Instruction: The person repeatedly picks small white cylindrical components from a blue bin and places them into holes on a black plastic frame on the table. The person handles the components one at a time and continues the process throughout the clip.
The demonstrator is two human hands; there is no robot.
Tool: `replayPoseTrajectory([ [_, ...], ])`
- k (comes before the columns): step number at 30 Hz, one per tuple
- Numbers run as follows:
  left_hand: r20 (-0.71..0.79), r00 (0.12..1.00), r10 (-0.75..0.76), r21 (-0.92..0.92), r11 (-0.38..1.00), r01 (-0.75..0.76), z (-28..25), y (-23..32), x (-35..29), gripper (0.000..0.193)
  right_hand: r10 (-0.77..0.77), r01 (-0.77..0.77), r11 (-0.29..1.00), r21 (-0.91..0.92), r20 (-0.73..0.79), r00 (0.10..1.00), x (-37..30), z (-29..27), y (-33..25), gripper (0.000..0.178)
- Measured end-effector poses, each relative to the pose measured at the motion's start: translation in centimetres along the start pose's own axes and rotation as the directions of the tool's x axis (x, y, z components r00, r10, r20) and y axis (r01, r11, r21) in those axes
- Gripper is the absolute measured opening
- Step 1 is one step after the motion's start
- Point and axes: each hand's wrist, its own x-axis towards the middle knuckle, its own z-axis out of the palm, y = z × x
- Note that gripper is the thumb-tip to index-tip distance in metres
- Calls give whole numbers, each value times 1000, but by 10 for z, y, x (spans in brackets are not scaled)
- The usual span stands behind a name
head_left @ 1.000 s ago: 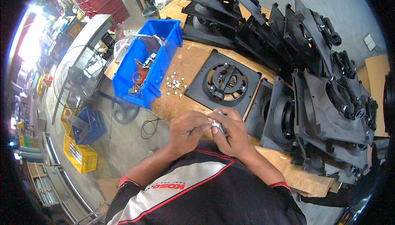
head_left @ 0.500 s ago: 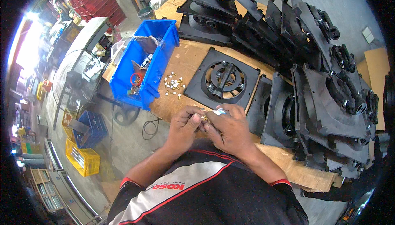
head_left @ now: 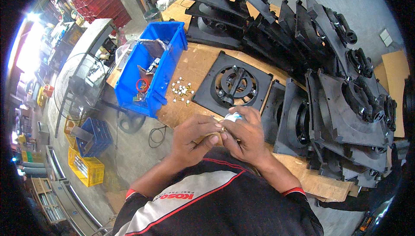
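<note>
Close to my body, at the front edge of the table, both hands meet with fingers pinched together. My left hand (head_left: 193, 137) grips a small brass fitting (head_left: 222, 129) by its end, and my right hand (head_left: 244, 133) pinches the same piece from the other side. A white and blue object (head_left: 233, 117), its kind unclear, is tucked in my right hand's curled fingers. Just beyond lies a black square burner plate (head_left: 233, 85) with a round ring and a tube across its middle. Left of it, several small brass fittings with white ends (head_left: 182, 90) lie loose on the table.
A blue bin (head_left: 162, 82) with small parts and a red ring (head_left: 142, 85) stands at the table's left. Black plates are stacked at the back (head_left: 216, 22) and lean in rows on the right (head_left: 350, 106). A fan (head_left: 80, 85) and crates (head_left: 86, 165) stand on the floor at left.
My hands have shifted slightly, the left one turning so its fingers cover more of the brass fitting. The plate, bin and loose fittings stay in place.
</note>
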Motion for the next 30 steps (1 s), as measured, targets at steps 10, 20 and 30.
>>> replayPoseTrajectory([
  [10, 431, 792, -432, -498, 619, 608, -29, 5, 19, 35, -183, 183, 983, 12, 90, 979, 3, -8, -1, 27],
  [20, 509, 776, -372, -335, 746, 576, -42, 19, 28, 41, -189, 192, 981, -3, 160, 969, -1, -16, -5, 45],
  [30, 288, 943, -167, 68, 986, 154, -36, 39, 36, 28, 87, -84, 996, -26, 162, 983, -2, -11, -15, 44],
])
